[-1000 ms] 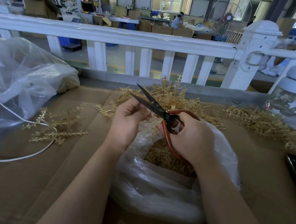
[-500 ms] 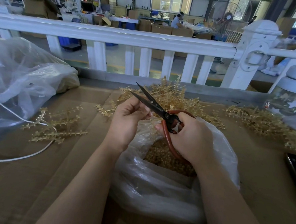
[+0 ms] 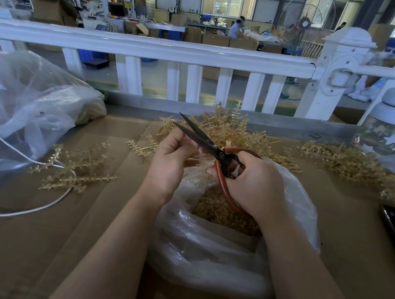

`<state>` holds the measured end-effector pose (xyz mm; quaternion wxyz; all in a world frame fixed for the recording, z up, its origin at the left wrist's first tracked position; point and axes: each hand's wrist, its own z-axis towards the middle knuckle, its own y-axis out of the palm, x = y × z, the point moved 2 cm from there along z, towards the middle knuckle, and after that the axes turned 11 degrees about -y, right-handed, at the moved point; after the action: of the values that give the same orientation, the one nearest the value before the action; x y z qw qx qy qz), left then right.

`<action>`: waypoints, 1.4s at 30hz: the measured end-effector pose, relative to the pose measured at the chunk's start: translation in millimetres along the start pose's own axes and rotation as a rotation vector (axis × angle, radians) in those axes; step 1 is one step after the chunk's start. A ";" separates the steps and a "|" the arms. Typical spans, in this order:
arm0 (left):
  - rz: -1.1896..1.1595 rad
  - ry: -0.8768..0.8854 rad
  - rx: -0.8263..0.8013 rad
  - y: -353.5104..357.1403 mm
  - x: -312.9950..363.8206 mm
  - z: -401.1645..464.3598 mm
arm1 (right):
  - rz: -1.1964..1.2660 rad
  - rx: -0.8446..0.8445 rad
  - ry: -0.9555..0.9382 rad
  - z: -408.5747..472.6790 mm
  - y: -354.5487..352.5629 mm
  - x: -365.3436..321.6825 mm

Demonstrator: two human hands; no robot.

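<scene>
- Tabletop [image 3: 38,242]: cardboard-covered and bounded at the far side by a white railing [image 3: 153,48]. It carries everything listed below.
- Closed bag [image 3: 26,113]: clear plastic, bulky, at the far left and well apart from the work.
- Open bag [image 3: 206,246]: clear plastic, mouth upward, directly beneath both hands. It holds a heap of cut pieces [image 3: 212,208].
- Sprig pile [image 3: 231,133]: golden plastic branches heaped behind the hands on the railing side. A few loose sprigs [image 3: 76,171] lie to the left, beside a white cable [image 3: 48,205].
- Right hand [image 3: 258,186]: its grip is wrapped round the red handles of the scissors, above the bag mouth.
- Left hand [image 3: 171,161]: its grip is narrow, with the fingers curled to pinch the held sprig just beside the blades.
- Scissors [image 3: 204,140]: dark blades parted, tips pointing away and to the left above the left hand's fingers. Judged step: trimming sprigs into the open bag, with the blades set for a cut.
- Held sprig [image 3: 197,157]: pale gold and mostly hidden by the fingers, with only strands showing between the hands over the bag mouth. The next move calls for feeding its stem deep between the blades with the fingertips kept clear. The handles are then squeezed over the bag mouth so that the offcut drops inside.
</scene>
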<state>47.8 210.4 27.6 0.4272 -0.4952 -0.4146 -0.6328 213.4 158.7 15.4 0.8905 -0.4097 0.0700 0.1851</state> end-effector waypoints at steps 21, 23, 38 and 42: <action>-0.565 -0.228 -0.042 -3.1 4.4 1.8 | 0.731 0.082 0.427 8.3 -5.7 2.9; -0.581 -0.239 -0.053 -1.4 4.3 1.6 | 0.739 0.068 0.452 8.0 -5.1 3.1; -0.310 -0.292 -0.130 6.3 -5.2 0.6 | 0.924 0.152 0.516 7.9 -6.9 6.8; -0.161 -0.438 -0.261 3.7 -10.7 -0.6 | 0.970 0.213 0.520 7.3 -8.5 7.8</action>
<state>52.6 210.2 17.4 0.2081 -0.6368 -0.4501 -0.5905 223.6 161.3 24.0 0.6934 -0.2703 0.4860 0.4582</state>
